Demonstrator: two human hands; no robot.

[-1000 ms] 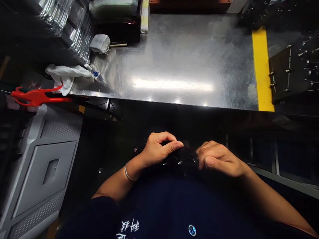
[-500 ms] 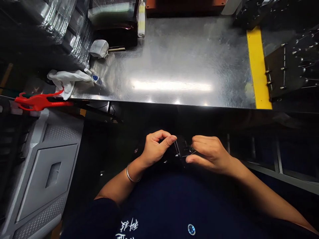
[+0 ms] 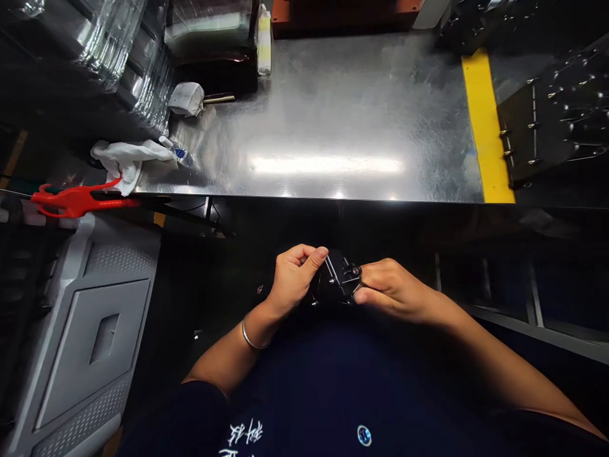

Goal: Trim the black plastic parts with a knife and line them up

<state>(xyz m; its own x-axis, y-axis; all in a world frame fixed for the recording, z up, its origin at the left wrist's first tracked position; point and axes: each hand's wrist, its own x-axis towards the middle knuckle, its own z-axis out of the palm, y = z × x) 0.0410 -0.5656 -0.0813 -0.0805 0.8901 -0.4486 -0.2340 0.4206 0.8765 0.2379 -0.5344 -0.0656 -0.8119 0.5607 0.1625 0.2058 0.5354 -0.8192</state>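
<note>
In front of my dark blue shirt, below the table's front edge, a small black part point(image 3: 337, 273) with shiny metal rods and pins is held between both hands. My left hand point(image 3: 297, 276), with a silver bangle at its wrist, pinches the part's upper left side between thumb and fingers. On the right side, my right hand point(image 3: 392, 285) grips the part near a round black fitting, thumb below and fingers above. The part's lower side blends into the dark background.
A metal table point(image 3: 342, 114) spans the front, with a yellow strip point(image 3: 490, 127) and dark parts with metal pins point(image 3: 535, 127) at right. Plastic-wrapped stacks point(image 3: 114, 57), a white cloth point(image 3: 128, 155) and a red-handled tool point(image 3: 78, 198) lie left, above a grey bin point(image 3: 95, 343).
My right hand has moved left, closer to my left hand. The black part has turned, and more of its face and rods shows. My left hand has shifted slightly left.
</note>
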